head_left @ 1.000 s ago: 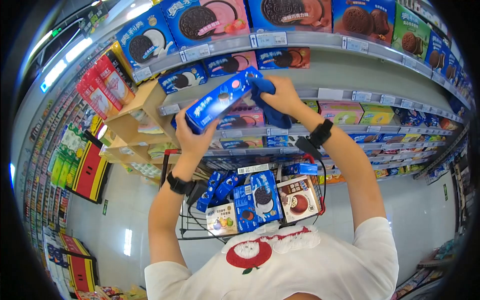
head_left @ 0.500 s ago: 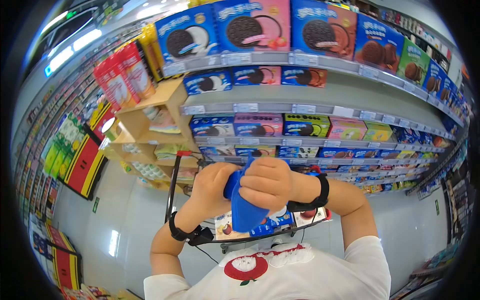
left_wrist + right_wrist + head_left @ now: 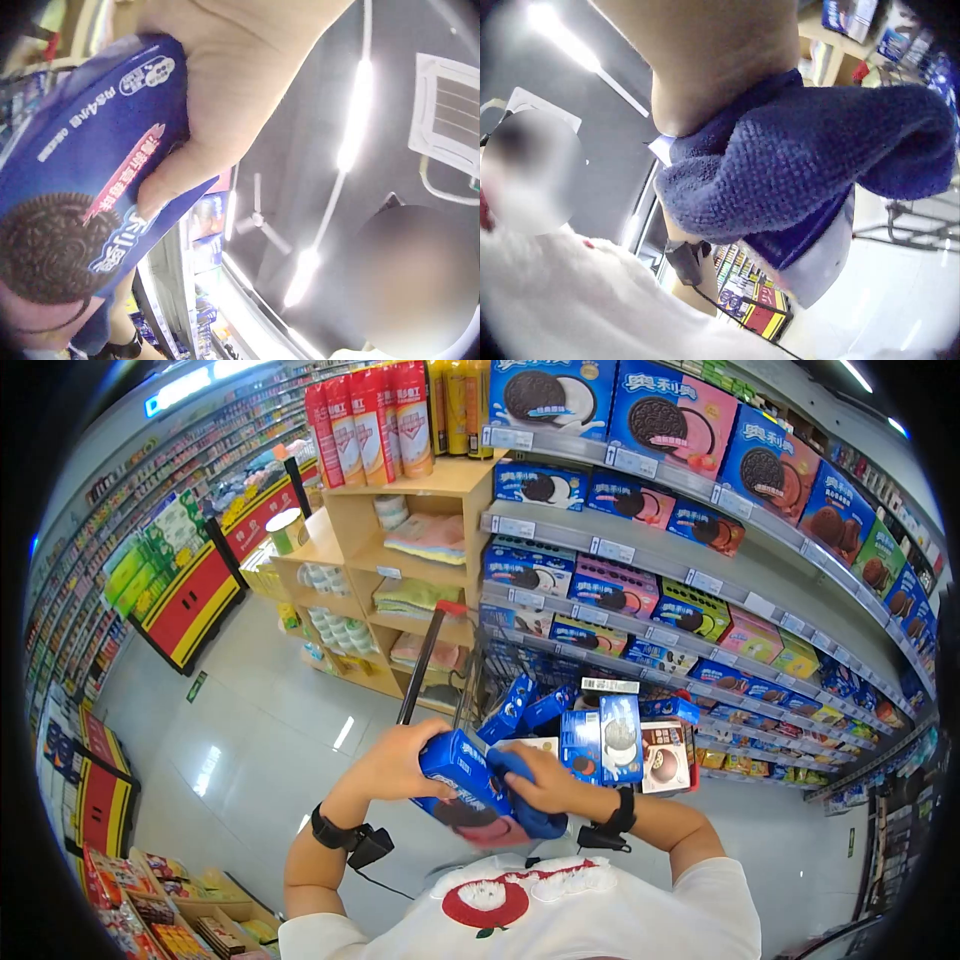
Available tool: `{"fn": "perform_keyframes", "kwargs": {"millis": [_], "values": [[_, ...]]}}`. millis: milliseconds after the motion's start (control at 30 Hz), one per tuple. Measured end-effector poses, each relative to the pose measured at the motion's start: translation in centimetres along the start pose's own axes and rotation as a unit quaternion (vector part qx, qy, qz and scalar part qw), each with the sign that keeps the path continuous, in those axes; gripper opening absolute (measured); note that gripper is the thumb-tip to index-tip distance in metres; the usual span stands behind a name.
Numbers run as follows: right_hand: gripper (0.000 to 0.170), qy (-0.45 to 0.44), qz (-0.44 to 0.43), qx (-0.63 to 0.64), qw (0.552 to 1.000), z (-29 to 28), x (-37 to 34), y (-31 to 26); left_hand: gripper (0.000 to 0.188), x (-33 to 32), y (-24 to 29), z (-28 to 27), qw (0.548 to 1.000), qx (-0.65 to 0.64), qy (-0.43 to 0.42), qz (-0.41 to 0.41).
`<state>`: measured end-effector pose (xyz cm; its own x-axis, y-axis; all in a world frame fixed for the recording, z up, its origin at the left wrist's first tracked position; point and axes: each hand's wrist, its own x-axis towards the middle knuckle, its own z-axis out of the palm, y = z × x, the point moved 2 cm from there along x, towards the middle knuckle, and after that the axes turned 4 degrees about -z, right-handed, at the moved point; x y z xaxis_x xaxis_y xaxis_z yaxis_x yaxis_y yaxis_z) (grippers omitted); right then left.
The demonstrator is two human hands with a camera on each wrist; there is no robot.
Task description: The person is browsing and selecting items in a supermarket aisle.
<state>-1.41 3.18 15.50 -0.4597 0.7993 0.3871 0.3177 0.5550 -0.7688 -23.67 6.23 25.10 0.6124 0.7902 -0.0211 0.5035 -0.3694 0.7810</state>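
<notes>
My left hand [image 3: 398, 762] grips one end of a blue cookie box [image 3: 455, 760], its thumb across the printed face. In the left wrist view that face of the box [image 3: 112, 142] shows a dark sandwich cookie and a pink area. A dark blue cloth [image 3: 535, 818] is bunched in my right hand [image 3: 550, 780], against the other end of the box. The cloth [image 3: 780, 157] looks thick and textured in the right wrist view, and it covers part of the box. Both hands are in front of my chest, on the near side of the cart.
A shopping cart [image 3: 425, 665] ahead carries several cookie boxes, among them a white-and-blue one [image 3: 620, 735] and a brown-and-white one [image 3: 664, 758]. Beyond it are store shelves [image 3: 640, 545] with more boxes. A wooden rack [image 3: 440, 478] with folded towels stands to the left.
The box and cloth have come down from in front of the shelf to chest height. The box has turned to show its pink printed face. The head view has swung left.
</notes>
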Motion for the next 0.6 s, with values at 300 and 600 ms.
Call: {"fn": "perform_keyframes", "kwargs": {"millis": [300,600], "values": [[0.032,0.175,0.039,-0.001,0.984,8.2,-0.4,1.0,0.057,0.8,-12.5,4.2,0.930,-0.247,-0.213,-0.168],[0.043,0.001,0.076,0.023,0.997,7.7,-4.3,0.1,0.073,0.9,-14.1,4.9,0.913,-0.263,-0.223,-0.218]]}}
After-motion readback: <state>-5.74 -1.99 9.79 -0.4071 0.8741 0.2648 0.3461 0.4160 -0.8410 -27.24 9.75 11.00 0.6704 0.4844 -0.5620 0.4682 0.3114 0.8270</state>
